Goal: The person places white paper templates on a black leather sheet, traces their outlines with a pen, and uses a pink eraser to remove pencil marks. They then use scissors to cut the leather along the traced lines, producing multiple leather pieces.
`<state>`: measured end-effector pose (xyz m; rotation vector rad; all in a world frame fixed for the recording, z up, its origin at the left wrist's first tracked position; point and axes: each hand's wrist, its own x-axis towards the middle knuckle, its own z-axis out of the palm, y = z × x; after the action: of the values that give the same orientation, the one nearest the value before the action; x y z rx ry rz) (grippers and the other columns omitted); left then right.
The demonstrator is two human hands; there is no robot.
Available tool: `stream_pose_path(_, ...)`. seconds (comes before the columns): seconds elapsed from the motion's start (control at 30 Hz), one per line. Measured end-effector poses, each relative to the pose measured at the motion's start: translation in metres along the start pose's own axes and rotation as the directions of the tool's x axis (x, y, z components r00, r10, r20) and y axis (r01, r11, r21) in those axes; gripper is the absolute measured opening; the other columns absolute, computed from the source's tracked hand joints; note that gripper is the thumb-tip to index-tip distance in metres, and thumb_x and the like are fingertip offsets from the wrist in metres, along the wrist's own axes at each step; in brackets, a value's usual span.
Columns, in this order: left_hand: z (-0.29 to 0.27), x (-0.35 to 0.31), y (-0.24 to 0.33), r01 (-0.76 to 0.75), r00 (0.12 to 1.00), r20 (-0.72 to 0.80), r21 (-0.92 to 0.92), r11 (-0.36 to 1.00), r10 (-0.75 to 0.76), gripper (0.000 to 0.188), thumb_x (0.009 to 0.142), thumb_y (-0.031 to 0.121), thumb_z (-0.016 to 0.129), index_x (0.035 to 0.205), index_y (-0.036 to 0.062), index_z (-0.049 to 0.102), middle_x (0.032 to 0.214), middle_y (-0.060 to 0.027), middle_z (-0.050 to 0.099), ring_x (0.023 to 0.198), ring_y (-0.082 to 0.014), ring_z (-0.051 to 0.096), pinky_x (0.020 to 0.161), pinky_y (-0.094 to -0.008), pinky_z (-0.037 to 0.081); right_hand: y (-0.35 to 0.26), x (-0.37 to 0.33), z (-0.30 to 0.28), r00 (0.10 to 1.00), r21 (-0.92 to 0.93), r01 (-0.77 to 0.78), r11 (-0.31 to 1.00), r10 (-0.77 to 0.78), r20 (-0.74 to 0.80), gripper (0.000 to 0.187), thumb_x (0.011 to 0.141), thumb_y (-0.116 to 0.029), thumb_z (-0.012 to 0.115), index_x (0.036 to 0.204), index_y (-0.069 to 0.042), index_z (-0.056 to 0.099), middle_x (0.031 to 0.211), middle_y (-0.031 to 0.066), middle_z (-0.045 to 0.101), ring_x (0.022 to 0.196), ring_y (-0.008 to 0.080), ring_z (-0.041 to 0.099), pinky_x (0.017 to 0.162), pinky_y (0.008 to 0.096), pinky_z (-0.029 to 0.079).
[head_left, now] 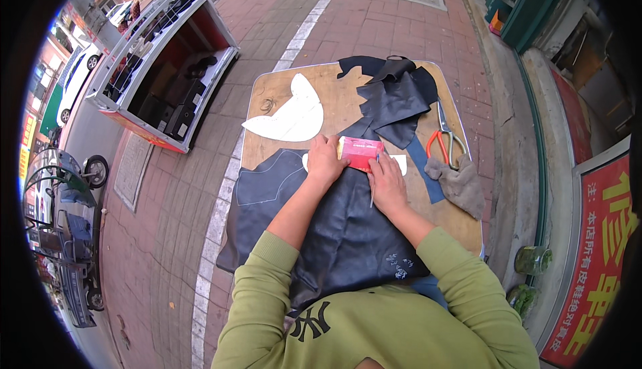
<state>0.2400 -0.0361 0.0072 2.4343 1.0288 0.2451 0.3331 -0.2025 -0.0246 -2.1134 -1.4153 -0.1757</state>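
A small red and pink box [360, 158] with a pale end lies on black leather [341, 222] in front of me. My left hand [324, 160] grips its left end, thumb along the near side. My right hand [388, 180] rests at the box's right end with its fingers curled round a thin silver pen [372, 195]. Beneath the box, a white paper pattern [400, 162] shows only at its edges. White outlines mark the leather piece [271, 180] at the left, and white writing is on the near leather.
The wooden table [281, 88] also bears a curved white pattern [294, 116], black leather scraps [394, 98], orange-handled scissors [441, 138], a blue strip [425, 172] and a grey furry cloth [458, 185]. A display cabinet [174, 75] stands left on the brick pavement; glass jars [531, 260] sit right.
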Motion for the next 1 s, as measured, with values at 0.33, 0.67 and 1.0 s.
stream_pose_path(0.33,0.006,-0.026,0.002,-0.054,0.992,-0.111,0.025,0.998,0.056,0.056,0.071,0.031,0.084,0.117,0.0091,0.064,0.116,-0.0117,0.054,0.112,-0.031,0.051,0.091,-0.0436,0.043,0.003,0.001,0.005,0.997,-0.021,-0.043,0.999,0.045,0.068,0.032,0.093,-0.015,0.055,0.123,-0.003,0.056,0.137,0.0202,0.05,0.132,0.0356,0.044,0.112,0.0487,0.032)
stream_pose_path(0.67,0.011,-0.039,0.007,-0.016,0.981,-0.194,0.059,0.998,0.027,0.047,0.075,0.029,0.08,0.115,0.0099,0.064,0.115,-0.0105,0.055,0.111,-0.0301,0.052,0.091,-0.0425,0.043,0.024,0.02,0.004,0.988,0.073,0.151,0.986,-0.151,0.005,0.027,0.088,-0.007,0.06,0.115,-0.003,0.059,0.128,0.0215,0.056,0.122,0.0389,0.051,0.104,0.0461,0.041)
stream_pose_path(1.0,0.031,-0.051,0.006,-0.061,0.942,-0.327,0.057,0.996,0.077,0.047,0.08,0.025,0.074,0.121,0.0049,0.062,0.127,-0.0167,0.055,0.119,-0.0335,0.051,0.1,-0.0449,0.039,0.029,0.017,0.009,0.985,0.054,0.171,0.984,-0.171,-0.004,0.025,0.089,-0.007,0.06,0.114,-0.002,0.061,0.128,0.0219,0.057,0.122,0.0396,0.052,0.104,0.0462,0.041)
